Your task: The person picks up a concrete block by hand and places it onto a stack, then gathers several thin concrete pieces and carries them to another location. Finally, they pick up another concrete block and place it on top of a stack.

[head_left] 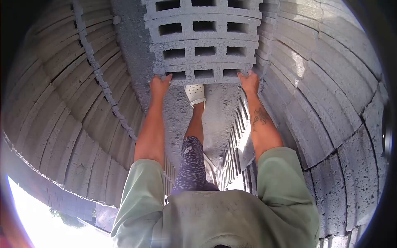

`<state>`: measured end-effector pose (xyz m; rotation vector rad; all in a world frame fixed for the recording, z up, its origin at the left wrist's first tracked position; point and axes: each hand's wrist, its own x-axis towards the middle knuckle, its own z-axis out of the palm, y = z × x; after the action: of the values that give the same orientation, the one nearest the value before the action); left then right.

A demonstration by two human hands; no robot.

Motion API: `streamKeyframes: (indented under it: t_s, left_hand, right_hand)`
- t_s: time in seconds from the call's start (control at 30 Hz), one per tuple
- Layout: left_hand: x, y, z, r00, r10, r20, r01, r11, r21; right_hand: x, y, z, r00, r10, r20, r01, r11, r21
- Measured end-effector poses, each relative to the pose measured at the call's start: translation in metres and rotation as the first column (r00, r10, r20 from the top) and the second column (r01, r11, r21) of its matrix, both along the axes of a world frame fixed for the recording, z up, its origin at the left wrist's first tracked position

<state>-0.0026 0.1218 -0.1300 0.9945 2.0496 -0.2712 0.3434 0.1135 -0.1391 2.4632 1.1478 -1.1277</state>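
A grey hollow concrete block (203, 73), with three rectangular holes in its face, is held out in front of me. My left hand (159, 85) grips its left end and my right hand (249, 82) grips its right end. More hollow blocks (204, 27) of the same kind lie stacked just beyond it. Below the block, my foot in a white shoe (195, 93) stands on a rough grey concrete surface (223, 115).
Rows of stacked grey blocks (70, 107) rise on the left and another block stack (331, 103) on the right, leaving a narrow lane between them. More hollow blocks (235, 144) line the lane's right side. Bright sunlight glares at the lower left.
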Motion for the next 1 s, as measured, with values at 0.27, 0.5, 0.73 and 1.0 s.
streamKeyframes:
  t_s: [0.27,0.5,0.73,1.0]
  left_hand:
    - [-0.027,-0.179,0.112,0.997,-0.009,0.071,0.022,0.983,-0.185]
    - [-0.013,-0.364,0.259,0.999,0.007,0.043,-0.003,0.995,-0.095]
    - [0.016,-0.414,0.375,0.949,0.119,0.293,-0.242,0.868,0.433]
    - [-0.050,-0.455,0.572,0.801,0.322,0.504,-0.597,0.371,0.712]
  right_hand:
    - [-0.030,-0.095,0.093,0.971,-0.209,-0.115,0.211,0.978,0.002]
    - [-0.024,-0.272,0.193,0.872,-0.158,-0.463,0.090,0.982,-0.164]
    - [-0.012,-0.239,0.254,0.893,0.110,-0.437,-0.025,0.981,0.194]
    - [-0.116,-0.223,0.345,0.656,0.416,-0.630,-0.305,0.909,0.283]
